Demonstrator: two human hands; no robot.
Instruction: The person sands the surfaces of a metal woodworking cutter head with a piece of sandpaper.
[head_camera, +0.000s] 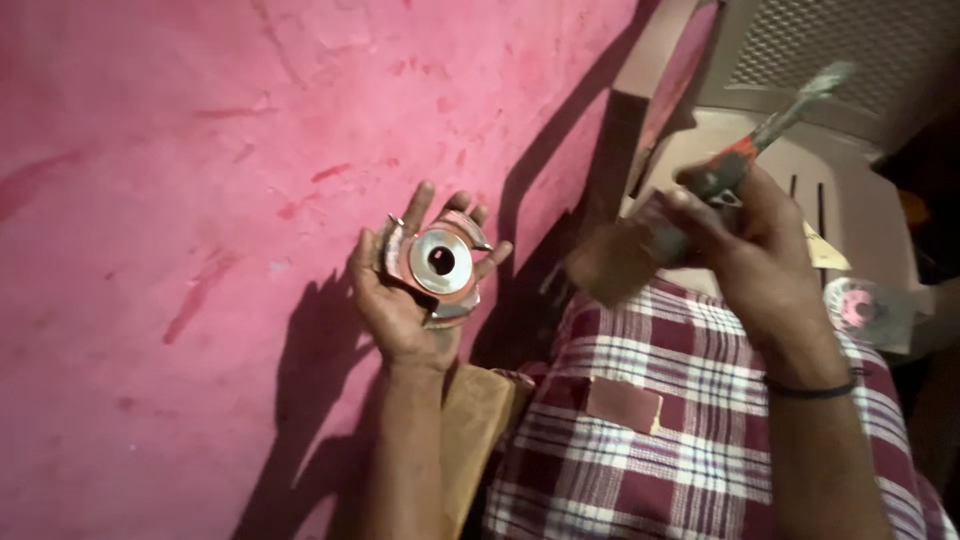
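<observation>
Cutter head (438, 262), a round metal block with curved blades around a central bore, rests in the cupped left hand (400, 300), fingers curled at its rim, before a pink wall (180, 150). It looks heavy, rigid and sharp-edged, best held by the flat faces between blades. At right, the right hand (745, 250) is closed around a blurred brush (700, 200) above a checked cloth (690, 420).

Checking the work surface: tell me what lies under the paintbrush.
Under the paintbrush, gripped by the right hand, lies checked cloth. What the cloth covers is hidden.
</observation>
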